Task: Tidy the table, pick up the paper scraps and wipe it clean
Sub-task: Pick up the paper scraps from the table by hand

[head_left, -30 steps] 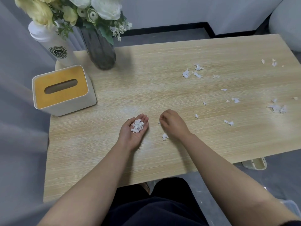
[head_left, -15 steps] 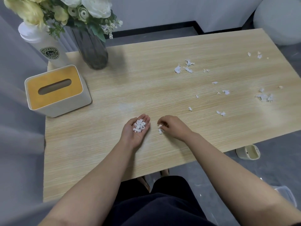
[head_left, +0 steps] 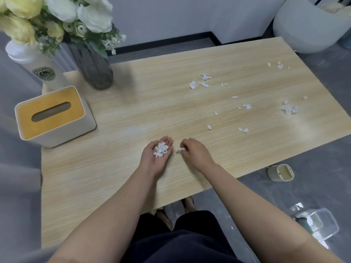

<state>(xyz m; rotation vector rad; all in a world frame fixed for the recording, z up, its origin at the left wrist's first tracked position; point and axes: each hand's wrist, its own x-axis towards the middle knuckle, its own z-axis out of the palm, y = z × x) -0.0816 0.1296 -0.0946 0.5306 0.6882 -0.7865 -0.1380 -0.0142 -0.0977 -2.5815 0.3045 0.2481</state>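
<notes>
Right fingertips (head_left: 182, 148) curled, pinching one small paper scrap (head_left: 179, 150), now lifted off the wood; half a second back same scrap sat under the fingers on the tabletop, a second back lying loose beside the right hand (head_left: 195, 152). Carried toward 9 o'clock, just beside the left hand (head_left: 158, 154), not yet dropped in. Left hand palm-up, fingers relaxed and nearly straight, cupping a heap of collected scraps (head_left: 161, 149) as before. Near patch of the table (head_left: 114, 177) now looks scrap-free, so probably one more pick done.

Loose scraps (head_left: 245, 130) left at 1 to 3 o'clock, well apart from both hands; cluster (head_left: 201, 82) at 1 o'clock, another (head_left: 289, 109) near the right edge. Tissue box (head_left: 51, 116) at 10 o'clock, flower vase (head_left: 93, 71) at 11. No wiping cloth seen; wiping judged far off.
</notes>
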